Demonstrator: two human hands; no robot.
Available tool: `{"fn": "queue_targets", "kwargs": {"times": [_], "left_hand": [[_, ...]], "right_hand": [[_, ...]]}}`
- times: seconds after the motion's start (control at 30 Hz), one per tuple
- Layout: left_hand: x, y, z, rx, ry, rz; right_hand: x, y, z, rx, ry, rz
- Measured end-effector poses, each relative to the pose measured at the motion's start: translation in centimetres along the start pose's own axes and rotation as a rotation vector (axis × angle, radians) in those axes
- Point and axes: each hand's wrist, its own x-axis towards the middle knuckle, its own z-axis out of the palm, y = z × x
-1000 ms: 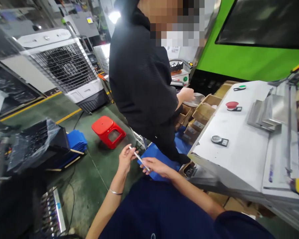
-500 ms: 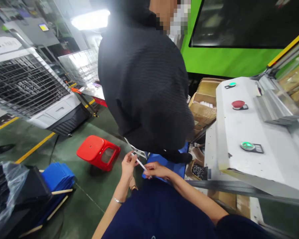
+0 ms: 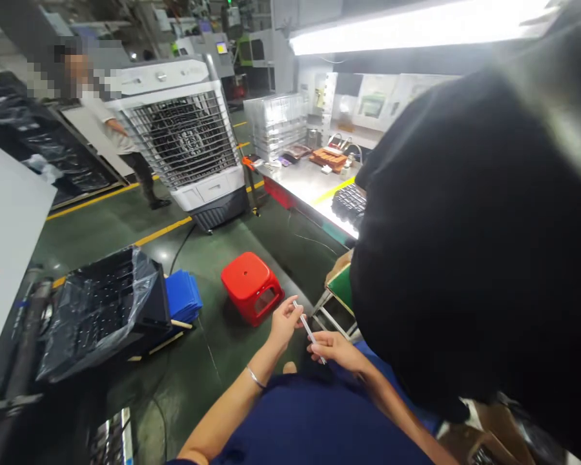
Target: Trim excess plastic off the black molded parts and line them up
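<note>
A thin, pale, straight strip (image 3: 308, 328) slants between my two hands in front of my body; its exact kind is too small to make out. My left hand (image 3: 286, 321) pinches its upper end between thumb and fingers. Lower down, near the other end, my right hand (image 3: 336, 351) grips the same strip. Just beyond my left hand, a red plastic stool (image 3: 246, 278) stands on the green floor. A person in black clothing (image 3: 465, 226) is close on my right and hides much of that side.
A lit workbench (image 3: 300, 184) holds clear stacked trays (image 3: 275, 126) and a black grid-like part (image 3: 349, 203). An air cooler (image 3: 188, 142) stands left of it. On the floor are a plastic-lined black bin (image 3: 106, 303) and blue sheets (image 3: 183, 296). Another person (image 3: 121, 135) is far left.
My view has swung left, bringing the workbench into sight and taking the white control panel out. The person in black now fills the right side. Both hands still hold the strip.
</note>
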Motion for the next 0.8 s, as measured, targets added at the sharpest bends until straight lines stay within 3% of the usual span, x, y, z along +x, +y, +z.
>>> {"fn": "queue_targets", "kwargs": {"times": [0.17,0.33,0.47,0.6,0.8], "left_hand": [[4.7,2.4,-1.6,-0.055,0.056,0.017],[11.2,4.1,-0.7,-0.049,0.041,0.042],[18.3,6.2,2.3,0.013,-0.040,0.047],[25.0,8.5,6.2,0.110,-0.166,0.019],[31.0,9.8,11.1,0.188,-0.383,-0.134]], "right_hand": [[4.8,-4.1,-0.2,-0.025,-0.093,-0.010],[10.3,-7.5,-3.1,-0.026,-0.134,-0.079],[14.9,-9.6,-7.2,0.023,-0.095,-0.173],[18.6,-11.0,-10.9,0.117,0.082,-0.287],[20.1,-11.8,-14.3,0.205,0.282,-0.286]]}}
